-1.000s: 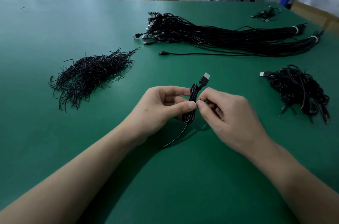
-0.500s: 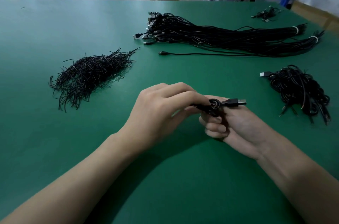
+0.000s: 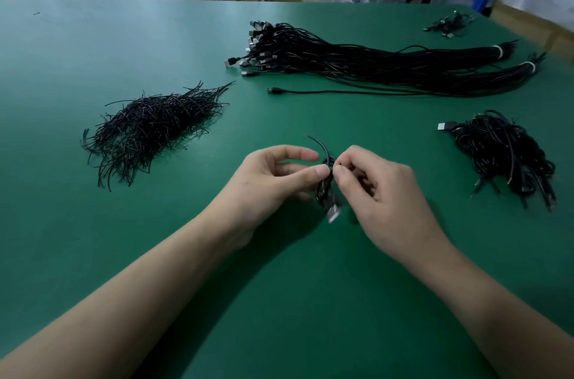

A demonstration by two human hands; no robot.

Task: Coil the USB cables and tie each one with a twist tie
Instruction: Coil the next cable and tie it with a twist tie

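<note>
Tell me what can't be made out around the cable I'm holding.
- Head view: how the twist tie wraps the coiled cable, hidden by the thumbs of the left hand and right hand.
- Head view: the USB plug, motion-blurred.
- Head view: the far cable heap, too small to count.

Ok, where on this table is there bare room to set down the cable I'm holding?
Bare green table lies far left, beyond the twist tie pile, and between the right hand and the pile of coiled cables. The far right is crowded by the long cable bundle.
</note>
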